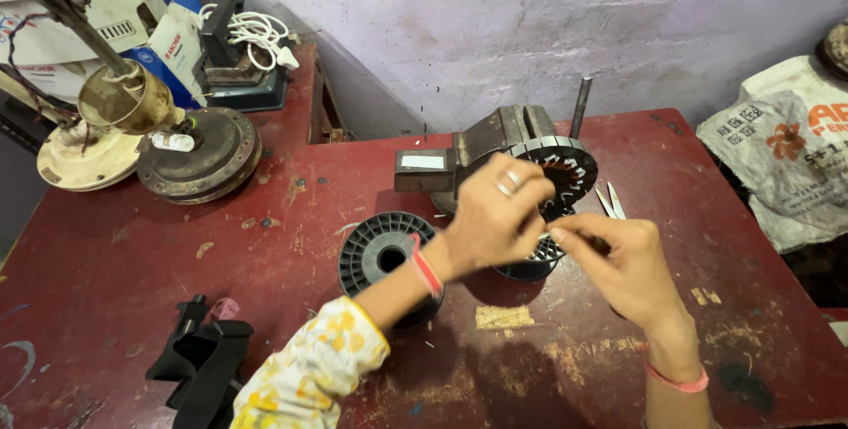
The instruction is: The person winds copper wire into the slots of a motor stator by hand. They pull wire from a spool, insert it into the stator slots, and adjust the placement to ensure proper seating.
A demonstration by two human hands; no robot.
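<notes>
A round slotted stator core (570,168) sits clamped in a grey metal vise (481,151) on the red table (291,217). My left hand (495,212), with rings on it, is closed just in front of the core, fingertips meeting those of my right hand (623,265). Both hands pinch something small and thin between them; I cannot make out what it is. A second dark spool (534,261) lies under my hands, mostly hidden. A black plastic spool (384,257) lies flat beside my left wrist.
Two white paper strips (611,202) lie right of the vise. A fan motor housing (199,155) and a brass-coloured fan part (124,98) stand at back left with boxes and a white cable (256,36). A black tool (203,354) lies front left. A printed sack (786,155) hangs right.
</notes>
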